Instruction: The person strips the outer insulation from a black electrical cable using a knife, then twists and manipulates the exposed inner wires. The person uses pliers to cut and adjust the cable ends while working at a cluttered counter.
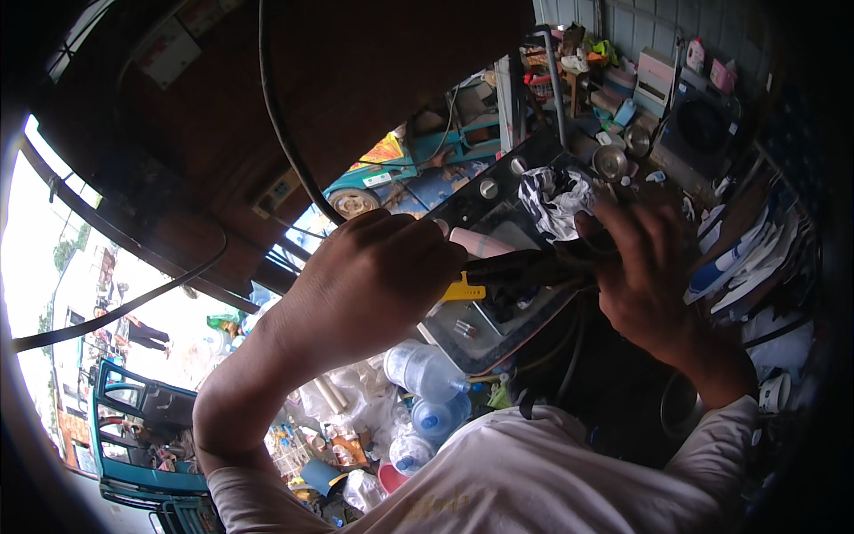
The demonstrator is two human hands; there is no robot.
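Observation:
My left hand [400, 267] is closed around one end of a dark, elongated object [511, 267] at the centre, where a thick black cable [294, 142] comes down behind it. My right hand [642, 289] grips the other end with bent fingers; what exactly the object is cannot be made out. Below them is a cluttered tray-like surface [500, 343], bearing a yellow tool [467, 289], small metal pieces [465, 329], a pink cylinder [480, 242] and a crumpled black-and-white cloth [559, 200].
A dark brown panel [160, 80] overhangs the upper left. Plastic bottles [418, 374] and bags lie below. Pots [610, 163] and household clutter fill the upper right, with stacked sheets [743, 258] at right. Teal metal frames [142, 405] stand lower left; a distant person [147, 334] is outdoors.

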